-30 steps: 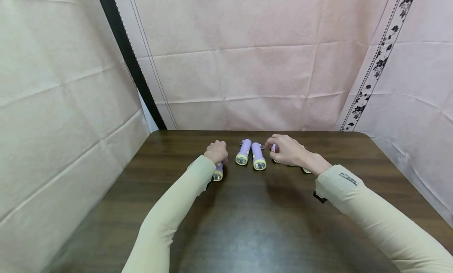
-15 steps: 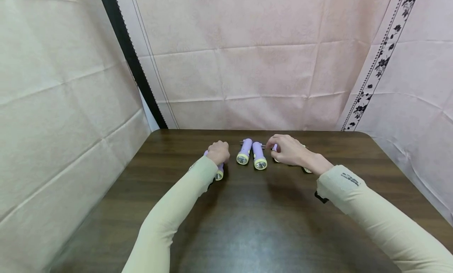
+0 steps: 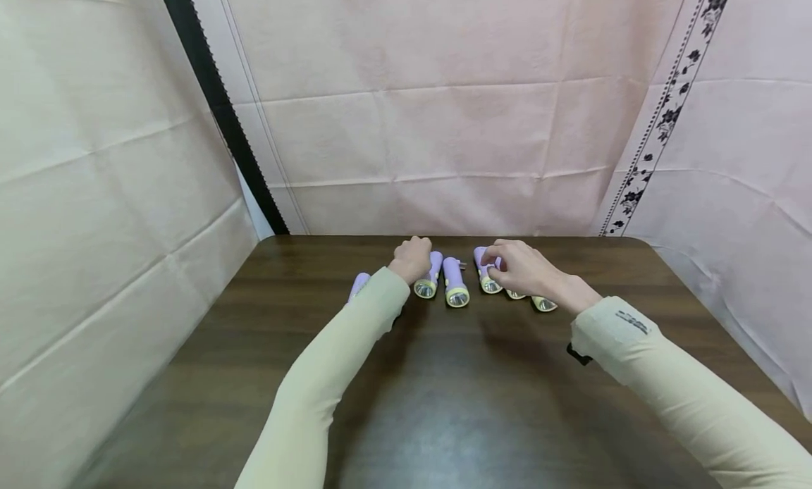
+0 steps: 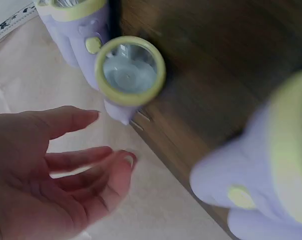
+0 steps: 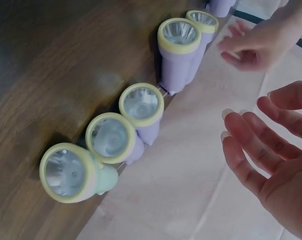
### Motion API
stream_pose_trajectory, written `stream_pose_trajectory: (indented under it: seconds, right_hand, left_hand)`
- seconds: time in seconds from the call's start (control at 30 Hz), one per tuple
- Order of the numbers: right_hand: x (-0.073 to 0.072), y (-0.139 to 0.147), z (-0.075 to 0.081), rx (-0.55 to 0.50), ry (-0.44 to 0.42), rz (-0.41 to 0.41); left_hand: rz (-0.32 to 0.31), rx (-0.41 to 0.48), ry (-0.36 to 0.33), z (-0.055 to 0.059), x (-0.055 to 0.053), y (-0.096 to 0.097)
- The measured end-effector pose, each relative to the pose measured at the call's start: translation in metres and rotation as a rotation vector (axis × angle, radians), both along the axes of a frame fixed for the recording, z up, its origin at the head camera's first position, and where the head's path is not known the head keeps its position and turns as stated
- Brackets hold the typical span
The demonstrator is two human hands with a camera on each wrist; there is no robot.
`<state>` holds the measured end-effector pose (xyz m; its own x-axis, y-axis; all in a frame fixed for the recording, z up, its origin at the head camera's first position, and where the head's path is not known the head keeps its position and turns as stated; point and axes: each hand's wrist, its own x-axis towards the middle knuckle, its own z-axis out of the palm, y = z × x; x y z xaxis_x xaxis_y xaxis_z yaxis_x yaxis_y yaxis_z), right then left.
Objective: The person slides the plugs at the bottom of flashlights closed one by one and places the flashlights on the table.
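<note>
Lilac flashlights with yellow rims lie in a loose row near the table's far edge. My left hand [image 3: 412, 258] hovers by a lilac flashlight [image 3: 429, 276], with another flashlight [image 3: 456, 283] just right of it. In the left wrist view its thumb and fingers are apart, holding nothing. My right hand [image 3: 521, 267] is over the right-hand group, fingers loosely bent and nothing between them. Beneath it are a lilac flashlight [image 5: 141, 106], a second lilac flashlight [image 5: 110, 137] and one with a pale green body [image 5: 106, 179]. The hand partly hides these in the head view.
At the row's left end a lilac flashlight [image 3: 358, 283] is partly covered by the left sleeve [image 3: 342, 355]. The brown wooden table [image 3: 444, 404] ends at a pale cloth backdrop [image 3: 412, 122] behind, with more cloth at both sides.
My left hand has left the leftmost flashlights and moved right, to the middle pair. The right hand stays almost in place over its group. The head view has shifted slightly.
</note>
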<state>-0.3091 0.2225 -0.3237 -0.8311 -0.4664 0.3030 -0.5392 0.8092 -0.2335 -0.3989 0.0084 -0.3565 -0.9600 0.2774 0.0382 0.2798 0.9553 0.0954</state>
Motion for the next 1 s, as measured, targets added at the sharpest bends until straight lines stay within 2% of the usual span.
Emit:
stream_pose_trajectory:
  seconds: [0.07, 0.2, 0.4, 0.5, 0.73, 1.0]
  right_hand:
    - [0.0, 0.002, -0.001, -0.001, -0.003, 0.002]
    - [-0.002, 0.007, -0.004, -0.006, -0.003, -0.004]
    - [-0.005, 0.01, -0.005, -0.007, 0.002, -0.004]
    - [-0.007, 0.011, -0.007, -0.01, 0.008, -0.01]
    - [-0.002, 0.014, -0.012, -0.017, 0.0, -0.005]
    - [-0.001, 0.021, -0.015, 0.015, 0.024, -0.037]
  left_hand:
    - [-0.022, 0.008, -0.018, -0.003, -0.003, 0.009]
    - [-0.036, -0.031, -0.028, -0.01, -0.006, 0.026]
    - [0.041, -0.107, -0.005, -0.02, -0.008, 0.045]
    - [0.056, -0.13, -0.002, -0.025, -0.012, 0.05]
    - [0.076, -0.151, 0.003, -0.033, -0.014, 0.049]
    - [0.108, -0.015, 0.051, -0.032, -0.018, 0.029]
